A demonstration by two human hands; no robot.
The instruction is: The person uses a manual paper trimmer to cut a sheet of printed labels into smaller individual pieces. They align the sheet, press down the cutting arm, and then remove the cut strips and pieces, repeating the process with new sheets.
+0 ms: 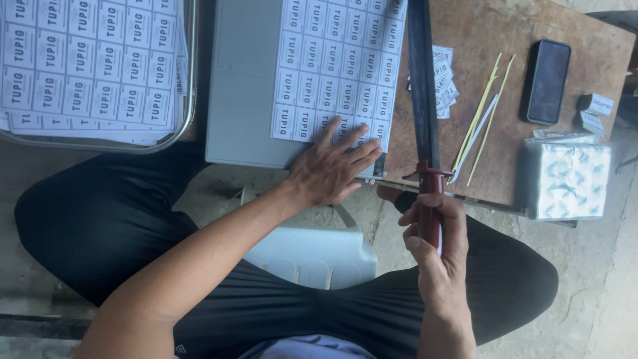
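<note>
While the person sits cross-legged on a concrete floor, a brown wooden board (531, 26) is seen lying before the knees, and on its left part a grey paper cutter base (242, 86) is set. The cutter's long black blade arm (422, 86) is raised clear of the base; its long axis runs almost straight away from the person, from the red handle (430, 199) at the near end to the far edge of the view. The handle is gripped by the right hand (435, 246), fingers wrapped closed around it, thumb along the side. A white sheet of printed labels (335, 66), ruled into small rectangles, is laid on the base with its right edge at the cutting line; it is pressed flat by the left hand (332, 166), fingers spread wide over its near corner.

At upper left a metal tray (191, 80) is filled with a stack of similar white label sheets (86, 63). At the right edge of the board a squarish packet wrapped in white film with a pale blue pattern (565, 179) is placed. A dark phone (546, 81) lies face up beyond it, long axis pointing away. Just right of the blade, a small heap of cut white labels (444, 83) is gathered, and thin yellow and pale trimmed strips (482, 116) lie slanted beside it. Two small label rolls (595, 105) rest at the far right.
</note>
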